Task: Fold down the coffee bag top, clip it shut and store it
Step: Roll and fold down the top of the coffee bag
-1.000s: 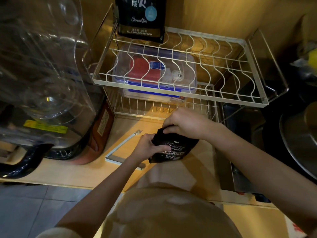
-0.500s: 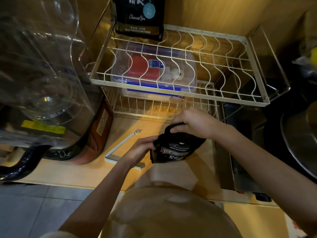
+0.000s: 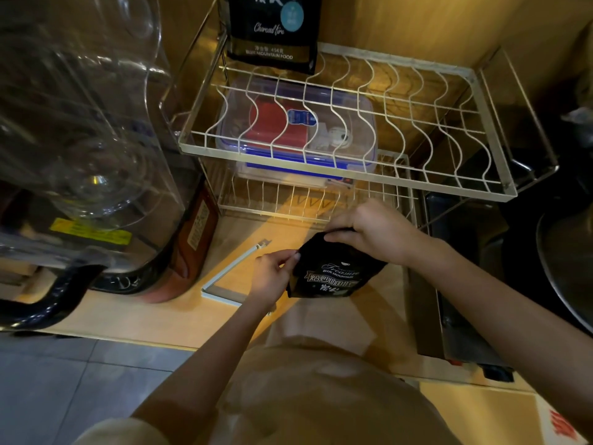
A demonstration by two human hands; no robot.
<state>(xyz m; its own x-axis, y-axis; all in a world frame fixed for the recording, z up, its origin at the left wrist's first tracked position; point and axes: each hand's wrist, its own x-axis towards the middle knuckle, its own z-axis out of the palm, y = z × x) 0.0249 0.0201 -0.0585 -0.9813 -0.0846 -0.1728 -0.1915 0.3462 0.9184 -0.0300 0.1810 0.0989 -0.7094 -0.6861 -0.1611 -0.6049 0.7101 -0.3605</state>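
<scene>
Two hands hold a small black coffee bag (image 3: 333,271) just above the wooden desk (image 3: 128,313), in front of a two-tier wire rack (image 3: 346,181). The bag is matte black, tilted with its top toward the rack, its printed face turned up; the top edge is bent over and hidden under the right hand (image 3: 375,232), whose grip is pressed down on that folded top. The left hand (image 3: 272,274) has its grip pinching the bag's upper left corner between thumb and fingertips. On the bag's front, white script sits above the words "BLUE MOUNTAIN", then a banner of large Chinese characters that are too small to make out surely. A second, larger black bag (image 3: 272,30) stands at the back left of the rack's upper tier, reading "Charcoal fire", "454" with Chinese characters, and "BLUE MOUNTAIN FOOD", with a round teal badge above. Under the upper tier lies a clear lidded box (image 3: 295,133) with blue rims, holding something red. A pale, open clip (image 3: 231,277) lies on the desk just left of the left hand. At far left stands a clear jug (image 3: 80,123) bearing a yellow label whose writing is blurred.
</scene>
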